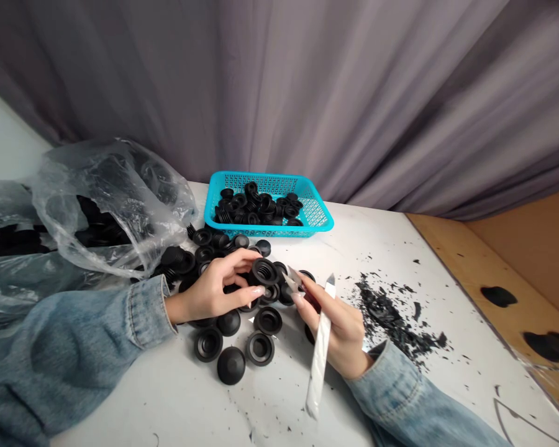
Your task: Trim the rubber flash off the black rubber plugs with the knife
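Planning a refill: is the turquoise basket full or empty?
Partly full: black rubber parts lie in the turquoise basket, its right corner bare.

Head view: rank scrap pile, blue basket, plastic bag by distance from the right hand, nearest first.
From the right hand, gripping a white-wrapped blade:
1. Scrap pile, just right of it on the table.
2. Blue basket, behind it toward the curtain.
3. Plastic bag, far left, beyond the left hand holding a black cap.

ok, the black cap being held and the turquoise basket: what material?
Black ribbed cap in the left hand: likely moulded rubber, matte, no glints, soft-looking shavings nearby. Turquoise basket: likely plastic, slight sheen, moulded lattice walls.
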`<action>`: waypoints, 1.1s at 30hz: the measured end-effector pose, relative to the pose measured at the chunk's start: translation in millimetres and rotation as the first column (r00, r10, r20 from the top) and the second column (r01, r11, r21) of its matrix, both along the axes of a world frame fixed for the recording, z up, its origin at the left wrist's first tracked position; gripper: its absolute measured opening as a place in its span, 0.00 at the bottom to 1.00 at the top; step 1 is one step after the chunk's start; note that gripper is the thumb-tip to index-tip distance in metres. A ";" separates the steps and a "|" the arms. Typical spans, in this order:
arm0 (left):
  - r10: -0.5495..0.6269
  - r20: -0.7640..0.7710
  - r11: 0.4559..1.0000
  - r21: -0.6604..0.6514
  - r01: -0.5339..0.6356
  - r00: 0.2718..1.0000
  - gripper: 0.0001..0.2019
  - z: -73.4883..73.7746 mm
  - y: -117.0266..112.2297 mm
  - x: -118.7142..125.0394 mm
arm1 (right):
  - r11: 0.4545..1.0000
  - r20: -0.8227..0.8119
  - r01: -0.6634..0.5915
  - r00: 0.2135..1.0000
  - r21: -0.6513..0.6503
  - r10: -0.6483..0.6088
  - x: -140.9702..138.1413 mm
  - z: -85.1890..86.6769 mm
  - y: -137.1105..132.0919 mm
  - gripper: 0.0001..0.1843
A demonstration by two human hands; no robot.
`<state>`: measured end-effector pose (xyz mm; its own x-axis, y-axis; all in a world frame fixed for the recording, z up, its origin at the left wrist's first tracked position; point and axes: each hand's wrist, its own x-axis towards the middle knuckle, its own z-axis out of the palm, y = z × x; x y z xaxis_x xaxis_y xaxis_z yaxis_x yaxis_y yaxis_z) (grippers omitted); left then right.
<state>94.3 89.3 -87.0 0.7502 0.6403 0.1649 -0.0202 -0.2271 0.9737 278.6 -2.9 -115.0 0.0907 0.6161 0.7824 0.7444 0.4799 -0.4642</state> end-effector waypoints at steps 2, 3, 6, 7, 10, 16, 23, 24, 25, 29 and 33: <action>-0.028 -0.011 0.999 -0.039 0.027 1.000 0.15 1.3 0.2 -0.1 | 1.000 -0.023 -0.001 1.000 0.002 0.001 0.6 -0.3 1.1 0.13; -0.036 -0.016 0.998 -0.048 0.036 0.999 0.15 1.8 0.3 -0.1 | 1.000 -0.029 -0.010 1.000 -0.001 0.010 0.8 -0.1 1.4 0.13; -0.028 -0.026 0.999 -0.034 0.027 0.999 0.15 2.5 0.5 0.1 | 0.999 -0.034 -0.036 0.999 -0.019 0.035 1.0 1.0 1.5 0.12; -0.020 -0.024 0.999 -0.025 0.020 1.000 0.15 2.7 0.6 0.2 | 0.999 -0.036 -0.043 0.998 -0.029 0.042 0.9 1.5 1.4 0.12; -0.014 -0.014 1.000 -0.014 0.013 1.000 0.15 3.2 1.2 0.6 | 0.996 -0.053 -0.063 0.997 -0.065 0.059 0.6 2.9 1.7 0.11; -0.042 -0.028 0.999 -0.007 0.042 0.999 0.16 2.9 1.8 0.0 | 0.990 -0.050 -0.095 0.995 -0.101 0.091 0.5 4.4 2.8 0.11; -0.034 -0.078 0.999 -0.024 0.032 0.996 0.17 2.6 2.0 -0.3 | 0.984 -0.050 -0.107 0.994 -0.140 0.101 0.5 2.6 2.5 0.11; -0.028 -0.076 0.999 -0.022 0.026 0.997 0.17 2.8 2.0 -0.3 | 0.984 -0.047 -0.105 0.994 -0.141 0.099 0.6 2.4 2.4 0.11; -0.025 -0.075 1.000 -0.018 0.024 0.997 0.17 2.9 1.9 -0.4 | 0.984 -0.044 -0.104 0.994 -0.143 0.098 0.7 2.3 2.4 0.10; -0.029 -0.070 1.000 -0.001 0.029 0.997 0.17 3.2 1.6 -1.0 | 0.984 -0.030 -0.102 0.995 -0.147 0.099 1.2 2.7 2.4 0.11; -0.025 -0.073 1.000 0.016 0.027 0.997 0.17 1.8 1.7 -1.5 | 0.984 -0.011 -0.103 0.995 -0.146 0.102 0.7 3.0 2.8 0.12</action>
